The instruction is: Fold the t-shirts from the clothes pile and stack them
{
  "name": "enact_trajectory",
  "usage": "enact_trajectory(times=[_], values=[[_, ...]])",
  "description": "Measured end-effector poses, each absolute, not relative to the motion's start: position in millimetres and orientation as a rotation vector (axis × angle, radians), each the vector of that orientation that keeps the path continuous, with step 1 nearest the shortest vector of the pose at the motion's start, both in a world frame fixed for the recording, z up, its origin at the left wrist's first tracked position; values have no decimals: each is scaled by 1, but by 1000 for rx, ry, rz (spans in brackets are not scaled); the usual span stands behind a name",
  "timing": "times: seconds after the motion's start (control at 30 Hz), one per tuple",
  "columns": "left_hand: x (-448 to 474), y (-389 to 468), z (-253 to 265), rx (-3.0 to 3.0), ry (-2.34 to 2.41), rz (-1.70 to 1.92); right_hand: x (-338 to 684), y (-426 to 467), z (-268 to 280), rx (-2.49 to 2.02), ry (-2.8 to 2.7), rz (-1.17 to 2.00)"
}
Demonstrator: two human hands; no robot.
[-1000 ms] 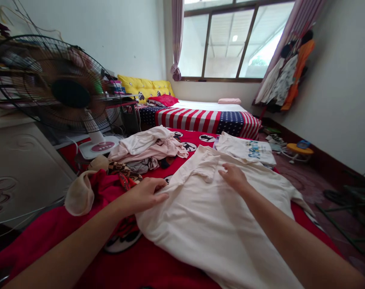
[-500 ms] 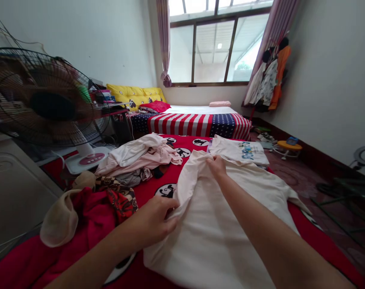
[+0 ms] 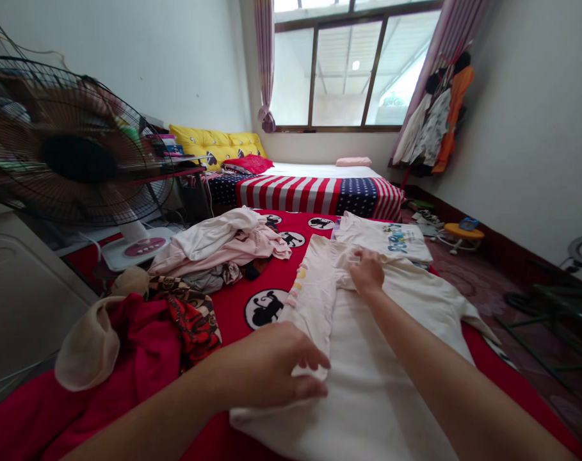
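A cream-white shirt (image 3: pixel 387 358) lies spread on the red cloth, its left side folded inward in a strip that shows a row of pink and yellow trim. My left hand (image 3: pixel 276 365) is over the lower end of this strip, with thumb and fingers apart and the fingertips at the folded edge. Farther up, near the shoulder, my right hand (image 3: pixel 367 272) has its fingers curled together on the fabric. The far end of the shirt reaches a folded white printed shirt (image 3: pixel 387 237).
Crumpled white and pink clothes (image 3: pixel 233 237) lie at the far left of the red cloth (image 3: pixel 233 307). Nearer are a red garment (image 3: pixel 146 339) and a patterned scarf-like cloth (image 3: pixel 194 326). A fan (image 3: pixel 79 160) stands left; a bed (image 3: pixel 295 195) is beyond, a yellow stool (image 3: pixel 463 230) right.
Both hands have moved right, carrying the shirt's left edge inward and laying it down as a strip. The trim now shows. My left hand's fingers have parted from their grip.
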State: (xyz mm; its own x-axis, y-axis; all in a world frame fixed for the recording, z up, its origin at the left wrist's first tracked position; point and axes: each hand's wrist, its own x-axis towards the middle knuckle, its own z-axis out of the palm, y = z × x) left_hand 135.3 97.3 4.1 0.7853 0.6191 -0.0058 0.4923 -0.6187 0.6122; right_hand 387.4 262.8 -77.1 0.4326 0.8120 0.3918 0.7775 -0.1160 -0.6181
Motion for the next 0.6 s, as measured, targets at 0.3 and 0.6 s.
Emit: enact_trajectory(times=[0.3,0.6], values=[[176,217,-80,2576,1215,609,373,314,-55,-1759,-1544,127],[181,206,-111,2628,1332,601,338,402,-71,-1851,-1671,420]])
